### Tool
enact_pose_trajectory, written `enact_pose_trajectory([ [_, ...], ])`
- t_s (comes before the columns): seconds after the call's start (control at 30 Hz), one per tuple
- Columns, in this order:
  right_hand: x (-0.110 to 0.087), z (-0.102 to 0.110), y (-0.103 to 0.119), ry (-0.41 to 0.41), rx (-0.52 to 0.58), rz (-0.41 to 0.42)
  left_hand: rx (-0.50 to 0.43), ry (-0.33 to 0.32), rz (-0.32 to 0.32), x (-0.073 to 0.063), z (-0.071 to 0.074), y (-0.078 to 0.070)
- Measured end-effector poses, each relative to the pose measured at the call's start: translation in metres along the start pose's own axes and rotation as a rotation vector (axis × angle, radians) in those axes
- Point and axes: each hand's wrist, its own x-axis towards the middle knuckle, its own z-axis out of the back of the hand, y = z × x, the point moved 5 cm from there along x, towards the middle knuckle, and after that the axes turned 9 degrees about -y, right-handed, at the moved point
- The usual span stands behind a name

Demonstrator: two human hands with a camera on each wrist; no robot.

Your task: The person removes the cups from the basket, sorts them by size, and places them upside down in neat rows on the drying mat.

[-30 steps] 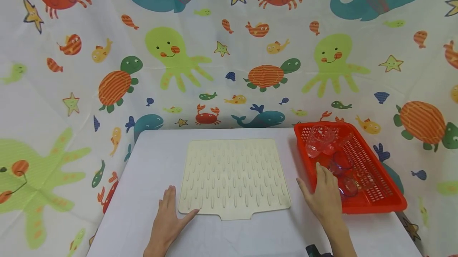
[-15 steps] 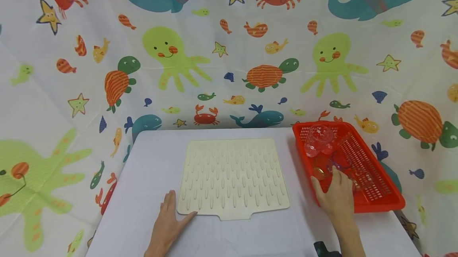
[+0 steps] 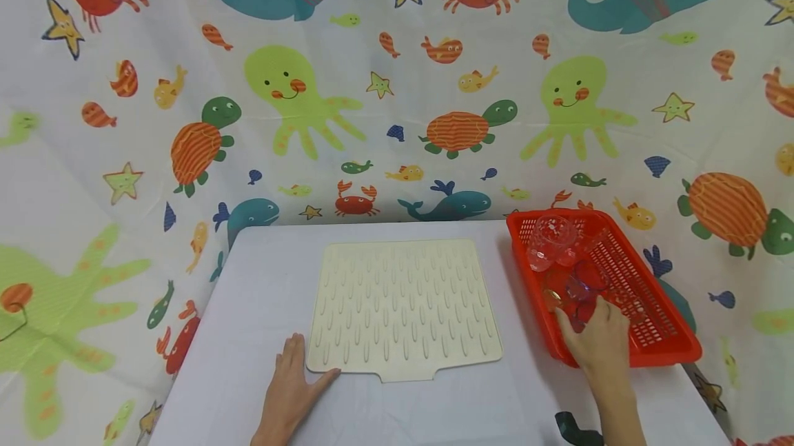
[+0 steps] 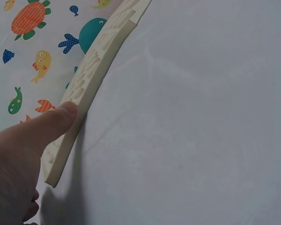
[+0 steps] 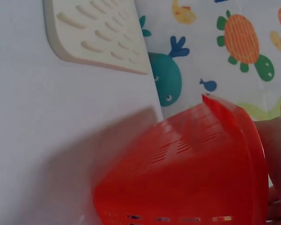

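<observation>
A cream draining board with rows of raised ridges lies flat on the white table. At its near left corner is my left hand, fingers stretched out along the side. The thumb touches the board's edge in the left wrist view. My right hand reaches down into a red plastic basket, fingers bent among see-through items. Its fingertips are hidden, so I cannot tell whether they hold anything. Just beyond them lies a clear item with purple tints. In the right wrist view, the basket wall hides most of that hand.
Clear rounded pieces sit at the basket's far left end. A small gold-coloured item lies by its left wall. A dark strap shows beside my right wrist. A cloth printed with sea animals hangs behind the table.
My right hand has moved right from the basket's left rim, into the basket, and then a little toward me. The left hand has stayed by the board's corner.
</observation>
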Motion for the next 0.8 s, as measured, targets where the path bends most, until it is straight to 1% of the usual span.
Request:
enact_pose_trajectory([
  [0.13, 0.001, -0.001, -0.006, 0.054, -0.027, -0.049, 0.020, 0.012, 0.010, -0.001, -0.002, 0.001],
  [0.3, 0.003, -0.001, -0.014, 0.123, -0.067, -0.105, 0.023, 0.001, -0.001, -0.002, -0.003, 0.001],
  [0.4, 0.005, -0.002, -0.019, 0.142, -0.096, -0.105, 0.026, 0.003, 0.003, -0.003, -0.003, 0.001],
  [0.57, 0.007, -0.003, -0.025, 0.168, -0.168, -0.081, 0.030, 0.009, 0.015, -0.004, -0.004, 0.002],
  [0.8, 0.008, -0.002, -0.031, 0.223, -0.238, -0.088, 0.052, -0.012, 0.005, -0.006, -0.005, 0.002],
])
